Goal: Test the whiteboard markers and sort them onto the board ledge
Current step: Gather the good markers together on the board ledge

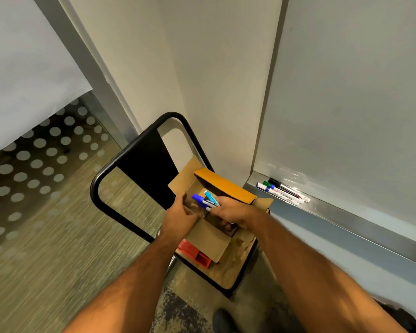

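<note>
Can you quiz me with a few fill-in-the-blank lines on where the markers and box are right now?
1. The cardboard box sits on the seat of a ____.
2. The right hand holds markers with ____ caps.
3. The left hand grips the ____ of the box.
4. The sorted markers lie on the whiteboard's ____.

Missing words: chair; blue; edge; ledge

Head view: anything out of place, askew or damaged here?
Nothing damaged or spilled. The cardboard box sits open on the chair, partly over a red object. The markers on the ledge lie bunched at its left end. The right hand holds two markers.
</note>
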{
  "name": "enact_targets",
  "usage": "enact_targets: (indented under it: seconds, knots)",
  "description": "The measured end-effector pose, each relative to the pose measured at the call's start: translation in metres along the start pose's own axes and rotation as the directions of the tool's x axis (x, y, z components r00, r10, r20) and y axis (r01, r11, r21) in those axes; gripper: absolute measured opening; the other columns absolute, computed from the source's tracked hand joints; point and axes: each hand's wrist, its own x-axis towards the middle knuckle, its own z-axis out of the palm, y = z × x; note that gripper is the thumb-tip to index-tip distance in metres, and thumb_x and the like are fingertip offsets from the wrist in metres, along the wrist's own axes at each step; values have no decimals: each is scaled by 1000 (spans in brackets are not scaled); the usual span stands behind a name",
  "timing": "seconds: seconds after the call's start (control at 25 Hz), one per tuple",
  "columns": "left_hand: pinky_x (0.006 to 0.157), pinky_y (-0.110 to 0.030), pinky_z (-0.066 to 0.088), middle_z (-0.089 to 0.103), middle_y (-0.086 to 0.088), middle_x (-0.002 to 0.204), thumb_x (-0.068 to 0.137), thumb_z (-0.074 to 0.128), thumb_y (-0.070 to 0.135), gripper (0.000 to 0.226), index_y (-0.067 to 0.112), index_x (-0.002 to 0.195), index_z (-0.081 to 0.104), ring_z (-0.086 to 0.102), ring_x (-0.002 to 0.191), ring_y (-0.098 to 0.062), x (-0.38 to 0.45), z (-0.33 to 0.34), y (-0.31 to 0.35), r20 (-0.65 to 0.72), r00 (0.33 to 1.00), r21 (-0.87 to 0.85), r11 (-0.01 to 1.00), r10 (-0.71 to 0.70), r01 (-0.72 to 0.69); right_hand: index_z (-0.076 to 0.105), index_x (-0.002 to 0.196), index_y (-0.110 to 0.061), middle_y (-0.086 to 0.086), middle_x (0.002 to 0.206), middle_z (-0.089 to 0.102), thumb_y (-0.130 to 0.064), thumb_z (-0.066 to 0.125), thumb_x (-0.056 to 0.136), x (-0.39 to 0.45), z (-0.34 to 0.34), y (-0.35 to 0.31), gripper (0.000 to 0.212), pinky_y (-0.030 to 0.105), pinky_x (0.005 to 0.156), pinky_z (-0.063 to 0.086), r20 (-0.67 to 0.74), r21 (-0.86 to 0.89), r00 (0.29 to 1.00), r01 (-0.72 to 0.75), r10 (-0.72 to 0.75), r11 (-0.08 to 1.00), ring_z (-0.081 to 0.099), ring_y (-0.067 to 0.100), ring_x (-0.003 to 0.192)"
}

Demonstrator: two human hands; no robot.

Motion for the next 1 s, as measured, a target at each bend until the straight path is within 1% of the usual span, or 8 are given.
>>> enact_targets:
  seconds: [0.08, 0.2, 0.28, 0.4, 0.52, 0.72, 0.84, 1.0]
  knots:
    - [72, -33, 55, 67, 7, 91, 86, 79, 24, 64, 24, 145, 54, 66, 84, -12, -4, 0, 1, -31, 999, -100, 994, 36, -39, 54, 134, -19, 5, 87, 58, -30, 62, 107, -12, -1, 3, 30, 23, 54, 46, 13, 161, 1000, 25, -27, 987, 50, 9, 63]
    - [70, -30, 54, 67, 5, 82, 96, 66, 13, 40, 17, 136, 62, 62, 74, -11, -12, 0, 13, -42, 999, -375, 927, 6, -21, 58, 115, -21, 0, 73, 55, -31, 67, 105, -29, -2, 12, 17, 22, 48, 40, 68, 341, 992, 79, -108, 937, 44, 8, 54]
    - [67, -28, 55, 68, 1, 84, 104, 60, 11, 25, 13, 129, 64, 64, 75, -11, -22, -2, 31, 17, 998, -619, 784, -53, 52, 59, 117, -20, -1, 71, 56, -31, 70, 104, -40, 0, 18, 21, 22, 48, 39, 74, 361, 984, 127, -165, 924, 44, 8, 53]
    - [79, -35, 64, 77, -13, 106, 106, 60, 20, 20, 8, 121, 66, 76, 98, -21, -34, -1, 58, 200, 980, -817, 548, -25, 180, 58, 127, -21, 7, 80, 56, -23, 73, 100, -56, 3, 16, 31, 22, 45, 38, 54, 406, 976, 170, -209, 898, 43, 11, 54]
    - [86, -41, 64, 72, -22, 119, 101, 67, 16, 32, -1, 127, 64, 72, 106, -31, -46, 4, 74, 282, 952, -867, 457, 117, 200, 58, 129, -21, 6, 79, 58, -15, 70, 101, -75, 7, 9, 31, 21, 42, 35, -7, 474, 975, 200, -224, 857, 41, 11, 51]
    - [68, -40, 60, 75, -12, 127, 104, 60, 17, 24, 8, 126, 63, 72, 100, -29, -73, 15, 109, 369, 910, -849, 467, 191, 247, 50, 138, -33, -3, 68, 54, -16, 58, 109, -111, -2, 12, 35, 19, 43, 38, -92, 461, 967, 254, -239, 850, 45, 8, 53]
    - [59, -39, 61, 75, -15, 124, 110, 50, 18, 26, 7, 127, 64, 74, 92, -28, -88, 23, 131, 383, 900, -862, 432, 210, 266, 61, 131, -22, 2, 73, 59, -21, 66, 105, -135, -16, 20, 26, 22, 47, 41, -220, 428, 953, 286, -208, 857, 48, 9, 54]
    - [73, -38, 61, 75, -20, 120, 109, 53, 20, 29, 4, 129, 65, 77, 95, -27, -100, 42, 154, 369, 903, -851, 471, 221, 233, 66, 125, -22, 5, 89, 68, -26, 67, 106, -165, -33, 35, 20, 25, 57, 47, -280, 439, 936, 322, -213, 839, 57, 9, 63]
